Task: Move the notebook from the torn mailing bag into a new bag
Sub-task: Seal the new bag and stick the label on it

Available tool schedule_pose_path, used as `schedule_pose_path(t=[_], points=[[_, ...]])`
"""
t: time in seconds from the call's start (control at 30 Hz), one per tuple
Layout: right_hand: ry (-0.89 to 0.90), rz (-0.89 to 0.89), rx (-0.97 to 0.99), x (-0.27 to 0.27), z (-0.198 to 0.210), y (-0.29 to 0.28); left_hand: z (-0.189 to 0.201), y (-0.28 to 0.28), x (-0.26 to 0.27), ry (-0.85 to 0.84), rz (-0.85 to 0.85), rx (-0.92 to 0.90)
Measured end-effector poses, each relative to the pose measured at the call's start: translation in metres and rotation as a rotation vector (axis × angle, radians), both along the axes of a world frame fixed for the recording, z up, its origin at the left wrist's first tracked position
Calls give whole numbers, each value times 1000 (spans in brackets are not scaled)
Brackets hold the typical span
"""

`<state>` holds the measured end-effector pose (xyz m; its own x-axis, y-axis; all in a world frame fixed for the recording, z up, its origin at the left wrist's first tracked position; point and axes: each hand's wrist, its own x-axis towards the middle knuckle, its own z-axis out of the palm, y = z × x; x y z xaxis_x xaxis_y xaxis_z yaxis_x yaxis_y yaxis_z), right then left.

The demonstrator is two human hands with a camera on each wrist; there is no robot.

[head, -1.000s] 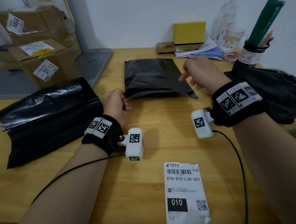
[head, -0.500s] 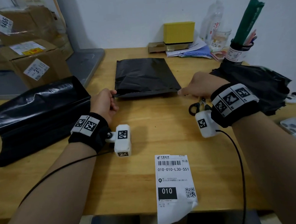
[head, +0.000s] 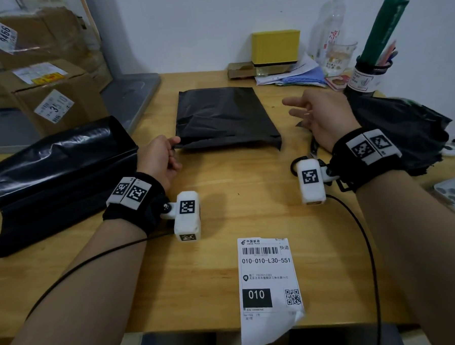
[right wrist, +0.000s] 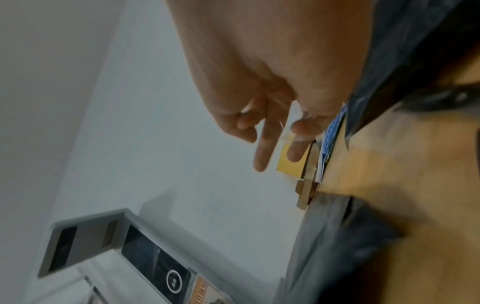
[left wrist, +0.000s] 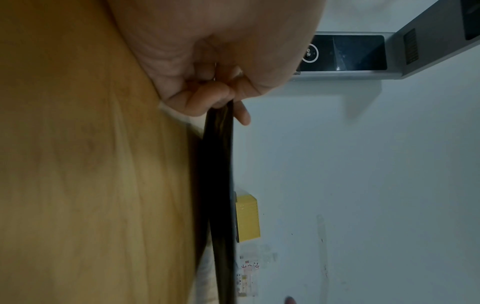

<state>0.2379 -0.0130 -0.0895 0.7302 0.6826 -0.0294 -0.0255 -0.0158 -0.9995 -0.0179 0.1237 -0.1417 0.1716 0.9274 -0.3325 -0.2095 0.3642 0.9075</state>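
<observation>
A flat black mailing bag (head: 225, 117) lies in the middle of the wooden table (head: 223, 207), its long axis running from the near side toward the wall, with its near short edge facing the person. Its rectangular bulge suggests something flat inside, but the notebook itself cannot be seen. The left hand (head: 158, 157) pinches the bag's near left corner between thumb and curled fingers (left wrist: 205, 96), the film edge lifted slightly off the wood. The right hand (head: 321, 117) hovers just right of the bag with fingers loosely spread, gripping nothing. A crumpled black bag (head: 400, 129) sits behind that hand, a folded stack of black bags (head: 55, 178) lies on the left, and a shipping label (head: 269, 281) overhangs the near table edge.
</observation>
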Motion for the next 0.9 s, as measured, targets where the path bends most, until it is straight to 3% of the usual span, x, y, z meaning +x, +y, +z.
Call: schedule_pose_path(t=[0.13, 0.3, 0.47, 0.57, 0.9], points=[[74, -82, 44, 3, -1, 1, 1, -1, -2, -5, 6, 0], [-279, 67, -341, 11, -6, 0, 1, 4, -5, 64, -66, 9], [-465, 258, -524, 8, -5, -3, 2, 9, -13, 278, -126, 164], [-625, 359, -674, 9, -2, -3, 1, 11, -17, 302, -139, 178], [-646, 413, -819, 12, -4, 7, 3, 7, -21, 295, -202, 191]])
